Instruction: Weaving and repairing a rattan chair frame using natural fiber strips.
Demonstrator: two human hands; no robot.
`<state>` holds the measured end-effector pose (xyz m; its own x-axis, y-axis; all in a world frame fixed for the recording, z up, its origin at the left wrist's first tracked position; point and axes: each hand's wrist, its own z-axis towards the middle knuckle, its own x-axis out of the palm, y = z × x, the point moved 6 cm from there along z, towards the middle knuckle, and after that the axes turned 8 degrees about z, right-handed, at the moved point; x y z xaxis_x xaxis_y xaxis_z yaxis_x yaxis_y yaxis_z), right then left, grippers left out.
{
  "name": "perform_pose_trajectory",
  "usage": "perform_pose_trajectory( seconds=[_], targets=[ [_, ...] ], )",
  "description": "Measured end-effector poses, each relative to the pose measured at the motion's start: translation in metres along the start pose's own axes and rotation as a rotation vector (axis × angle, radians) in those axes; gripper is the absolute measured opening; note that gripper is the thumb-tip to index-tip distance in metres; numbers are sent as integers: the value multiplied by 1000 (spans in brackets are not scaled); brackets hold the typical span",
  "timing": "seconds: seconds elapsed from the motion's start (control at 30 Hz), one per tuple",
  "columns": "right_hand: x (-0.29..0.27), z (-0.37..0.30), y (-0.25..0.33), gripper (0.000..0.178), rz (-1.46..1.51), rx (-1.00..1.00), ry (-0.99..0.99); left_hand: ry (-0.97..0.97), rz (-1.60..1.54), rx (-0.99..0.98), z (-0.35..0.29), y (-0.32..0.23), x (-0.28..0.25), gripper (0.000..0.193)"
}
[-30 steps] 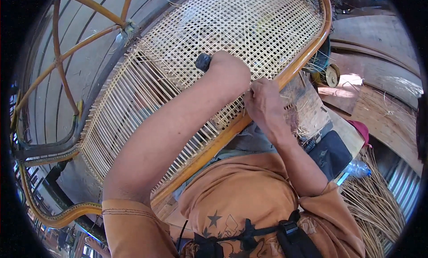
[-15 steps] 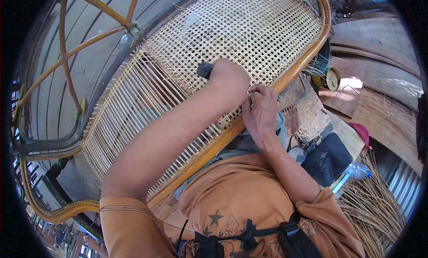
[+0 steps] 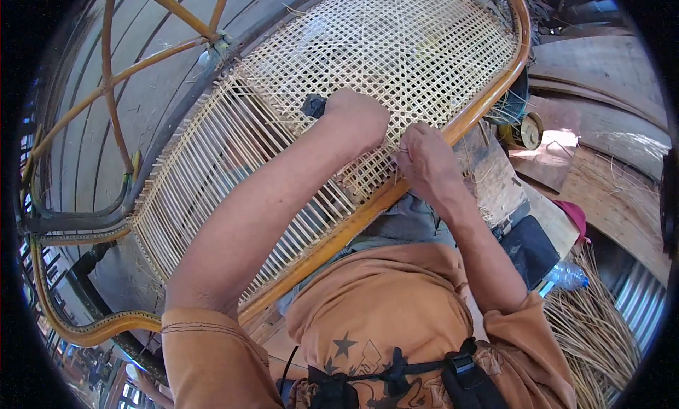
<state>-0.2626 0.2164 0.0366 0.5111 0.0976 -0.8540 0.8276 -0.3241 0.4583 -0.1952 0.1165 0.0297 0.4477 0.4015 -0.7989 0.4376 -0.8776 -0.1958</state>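
Observation:
A framed panel of woven cane slants across my lap, open lattice on its far side and bare parallel strands at the left. My left hand is closed around a tool with a thick black handle; the handle's end sticks out on the left and the working end is hidden. Close beside it, my right hand rests at the weave's near edge, just inside the rattan rail. Its fingers are pinched together, and whatever they hold is too small or hidden to name.
A rattan pole frame stands at the far left. On the right are a tin can, wooden boards, a black flat object, a plastic bottle and a bundle of loose cane.
My left hand and the black handle have shifted slightly left. My right hand has moved a little up and to the right, its fingers now further over the weave.

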Motion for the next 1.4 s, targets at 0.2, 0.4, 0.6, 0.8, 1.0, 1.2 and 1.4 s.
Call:
perform_pose_trajectory(
  seconds=[0.2, 0.4, 0.6, 0.8, 1.0, 1.2, 1.4],
  targets=[
    [-7, 15, -6, 14, 117, -183, 96, -41, 64, -87, -19, 30, -4, 36],
    [7, 41, 1, 17, -101, -28, 384, 30, 79, -209, -41, 57, 4, 29],
    [-47, 27, -16, 25, 205, -156, 114, 7, 93, -264, -53, 67, 7, 39],
    [-47, -12, -47, 24, 232, 78, 227, 34, -450, -276, -33, 46, 14, 57],
    [-33, 3, -50, 23, 42, 79, 372, 68, -354, -236, -33, 47, 24, 37],
    [-32, 15, -60, 19, 147, 7, 427, -2, -477, -179, -31, 49, 36, 39],
    [-32, 25, -67, 19, 236, -44, 503, -30, -519, -247, -35, 48, 41, 37]
  ],
)
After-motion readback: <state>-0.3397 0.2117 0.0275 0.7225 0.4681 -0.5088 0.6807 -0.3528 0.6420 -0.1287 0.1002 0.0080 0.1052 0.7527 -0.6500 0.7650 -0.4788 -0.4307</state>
